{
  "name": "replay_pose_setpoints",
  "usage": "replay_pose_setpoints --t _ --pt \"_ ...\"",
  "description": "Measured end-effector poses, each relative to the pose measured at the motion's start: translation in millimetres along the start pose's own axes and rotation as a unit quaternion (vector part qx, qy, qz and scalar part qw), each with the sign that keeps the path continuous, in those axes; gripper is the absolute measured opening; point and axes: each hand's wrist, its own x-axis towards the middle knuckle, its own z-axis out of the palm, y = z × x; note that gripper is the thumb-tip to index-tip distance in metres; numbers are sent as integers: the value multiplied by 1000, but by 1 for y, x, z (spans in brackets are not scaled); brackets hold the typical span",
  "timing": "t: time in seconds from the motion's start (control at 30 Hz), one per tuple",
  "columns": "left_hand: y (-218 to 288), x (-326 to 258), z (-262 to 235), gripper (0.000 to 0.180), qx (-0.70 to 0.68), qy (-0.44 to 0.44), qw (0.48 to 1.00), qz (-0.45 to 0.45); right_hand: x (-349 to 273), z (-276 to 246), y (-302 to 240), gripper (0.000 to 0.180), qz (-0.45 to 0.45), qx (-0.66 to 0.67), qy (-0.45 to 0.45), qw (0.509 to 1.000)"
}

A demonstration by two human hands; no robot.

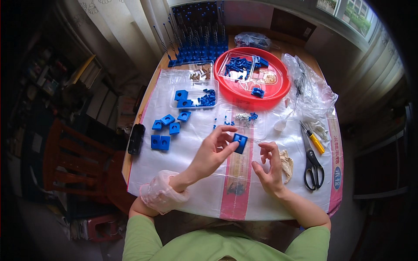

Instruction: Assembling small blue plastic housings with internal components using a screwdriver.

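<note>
Above the middle of a table covered in glossy clear plastic sheet (196,130), the left hand (213,152) pinches a flat, square blue plastic block (239,143) with a hole between thumb and fingertips. The right hand (270,167) hovers just beside it, fingers loosely curled, holding nothing that can be made out. Matching blue blocks (166,130) lie to the left, black scissors (312,164) to the right, and a round red tray (278,93) sits further back near a window.

The left hand (213,150) covers part of the blue square block (239,143) it pinches. The small silvery bits (244,117) on the tabletop (191,130) are too tiny to identify. Whatever the right hand (270,167) pinches between its fingertips cannot be made out.
</note>
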Motion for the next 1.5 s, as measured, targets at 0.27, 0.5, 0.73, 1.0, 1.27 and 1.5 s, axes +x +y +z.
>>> replay_pose_setpoints --t 0.27,0.5,0.73,1.0,1.27,1.5 --pt "45 -1 -52 29 412 104 905 -2 0 -1 3 49 -2 -2 -20 1000" --pt "8 6 -76 27 479 77 872 -71 3 -1 0 47 1 -6 -36 999" --pt "-2 9 -85 33 506 81 853 -98 3 0 0 44 2 -3 -48 999" --pt "20 7 -82 28 512 92 851 -72 3 1 1 43 5 -7 -50 999" --pt "3 8 -87 30 483 80 869 -68 2 3 1 42 12 -3 -49 999" --pt "-3 9 -86 29 490 86 866 -54 1 3 2 43 11 2 -43 999"
